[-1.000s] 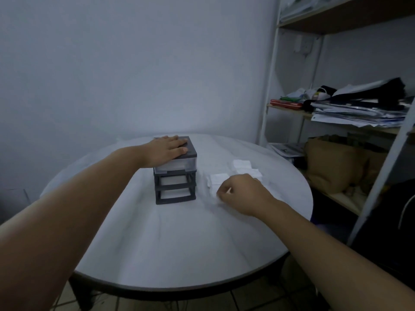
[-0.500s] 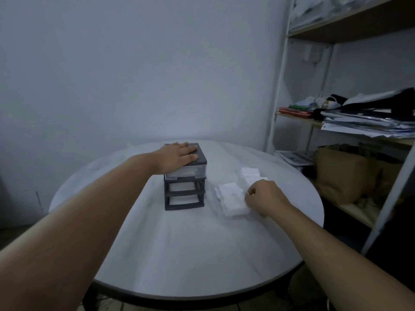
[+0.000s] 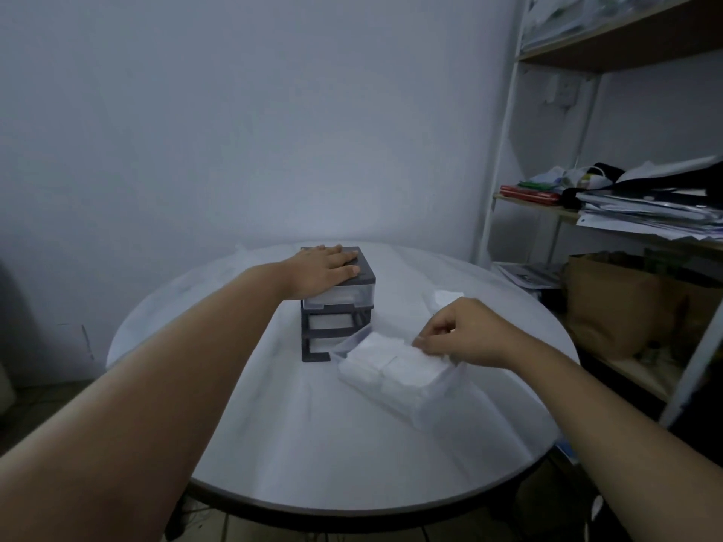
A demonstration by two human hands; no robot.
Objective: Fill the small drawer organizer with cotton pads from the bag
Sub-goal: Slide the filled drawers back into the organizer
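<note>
Round white table point(image 3: 313, 455), seen from the 6 o'clock edge.

- Small drawer organizer point(image 3: 362, 272): dark grey frame, upright, at about 12 o'clock from the table's centre. A clear drawer with something white inside sits in the top slot. The middle slot also shows pale, contents unclear. The bottom slot looks open at the front.
- Left hand point(image 3: 326, 267): palm down, flat on the organizer's lid. Fingers straight and close together, pointing toward 2 o'clock, curled around nothing.
- Clear drawer point(image 3: 430, 400): out of the frame, at 4 o'clock from the organizer. Its left corner is just at the foot of the organizer's front. It is packed to the rim with white cotton pads point(image 3: 385, 365) in side-by-side stacks.
- Right hand point(image 3: 465, 332): over the drawer's far right end. Fingers are curled, tips bunched with the thumb in a pinch at that rim. Cannot tell whether a pad is caught in the pinch too.
- Loose pads point(image 3: 446, 296): a small white heap on the table at 3 o'clock from the organizer, just beyond the right hand.
- Shelf unit point(image 3: 502, 158): white uprights off the table at 3 o'clock, holding piled papers and a brown paper bag point(image 3: 610, 303).
</note>
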